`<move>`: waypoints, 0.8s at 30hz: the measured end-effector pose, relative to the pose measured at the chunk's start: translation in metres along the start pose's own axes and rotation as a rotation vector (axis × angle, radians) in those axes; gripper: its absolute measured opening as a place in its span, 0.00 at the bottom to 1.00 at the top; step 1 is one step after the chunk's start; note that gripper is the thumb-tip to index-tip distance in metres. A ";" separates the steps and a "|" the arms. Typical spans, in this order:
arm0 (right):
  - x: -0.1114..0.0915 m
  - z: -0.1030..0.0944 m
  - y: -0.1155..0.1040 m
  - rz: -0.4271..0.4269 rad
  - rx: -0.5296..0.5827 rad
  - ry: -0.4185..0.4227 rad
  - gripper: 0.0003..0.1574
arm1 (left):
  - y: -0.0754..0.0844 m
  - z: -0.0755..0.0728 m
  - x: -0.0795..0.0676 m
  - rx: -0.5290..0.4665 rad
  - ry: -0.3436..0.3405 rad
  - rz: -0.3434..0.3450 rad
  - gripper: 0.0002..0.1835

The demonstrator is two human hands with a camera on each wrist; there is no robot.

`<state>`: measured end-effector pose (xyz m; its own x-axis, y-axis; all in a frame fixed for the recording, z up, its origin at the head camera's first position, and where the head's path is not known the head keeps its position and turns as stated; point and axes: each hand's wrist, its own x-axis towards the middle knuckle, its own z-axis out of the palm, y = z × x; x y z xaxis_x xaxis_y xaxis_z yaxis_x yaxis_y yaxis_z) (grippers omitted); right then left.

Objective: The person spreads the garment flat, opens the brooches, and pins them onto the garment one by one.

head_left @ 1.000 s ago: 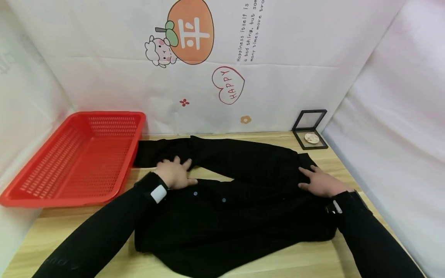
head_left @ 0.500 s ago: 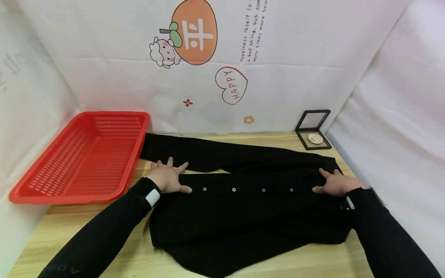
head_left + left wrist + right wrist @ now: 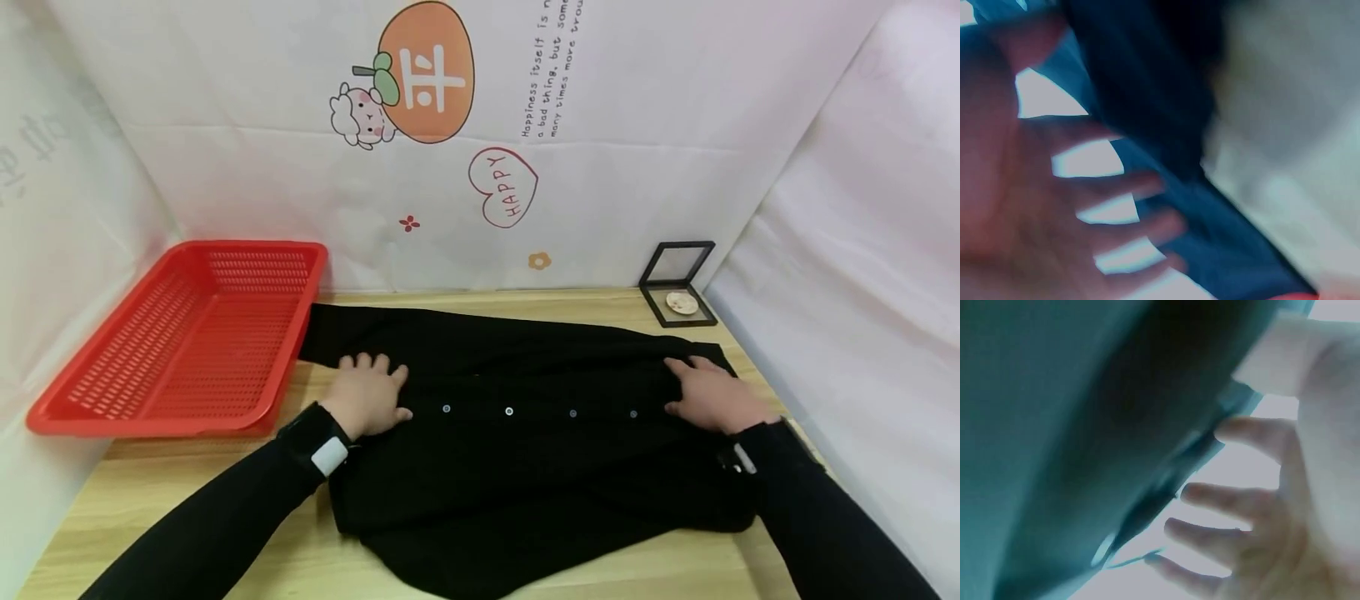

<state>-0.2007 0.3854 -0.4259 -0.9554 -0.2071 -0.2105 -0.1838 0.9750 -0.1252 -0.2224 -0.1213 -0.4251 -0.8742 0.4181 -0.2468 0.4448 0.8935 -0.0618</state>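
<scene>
A black button-up shirt (image 3: 540, 483) lies flat across the wooden table, its row of several small buttons showing along the front. One long sleeve (image 3: 450, 333) runs along the back, its left end passing behind the basket's rim. At the shirt's left end, my left hand (image 3: 367, 396) rests with fingers spread. My right hand (image 3: 712, 393) rests on the right end, fingers extended toward the sleeve side. In the left wrist view, dark cloth (image 3: 1147, 94) lies beyond the straight, parted fingers. The right wrist view has dark fabric (image 3: 1072, 437) beside extended fingers.
A red plastic basket (image 3: 296, 350) stands at the back left, close against the sleeve. A small black hinged frame (image 3: 678, 283) holding a round pale disc (image 3: 682, 302) is at the back right. White printed cloth walls (image 3: 622, 192) enclose the table (image 3: 150, 500).
The shirt front has been pulled smoother, exposing more buttons. The gap between sleeve and body has nearly closed. My right hand went outward, then slightly back inward.
</scene>
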 end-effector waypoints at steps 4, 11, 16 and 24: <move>0.003 0.008 -0.033 -0.176 -0.033 0.103 0.39 | 0.006 0.011 0.001 -0.004 0.243 0.225 0.26; 0.003 0.004 -0.041 -0.324 -0.034 0.139 0.10 | 0.005 -0.004 -0.025 -0.092 0.491 0.464 0.09; -0.009 -0.021 -0.034 -0.237 0.068 -0.073 0.12 | 0.018 -0.021 -0.056 -0.369 0.134 0.794 0.10; 0.003 -0.028 -0.078 -0.362 0.032 0.090 0.10 | 0.022 -0.006 -0.043 -0.278 0.193 0.320 0.11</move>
<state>-0.1956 0.3112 -0.3893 -0.8467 -0.5286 -0.0608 -0.5075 0.8365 -0.2067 -0.1762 -0.1183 -0.4105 -0.7335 0.6793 -0.0251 0.6521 0.7136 0.2561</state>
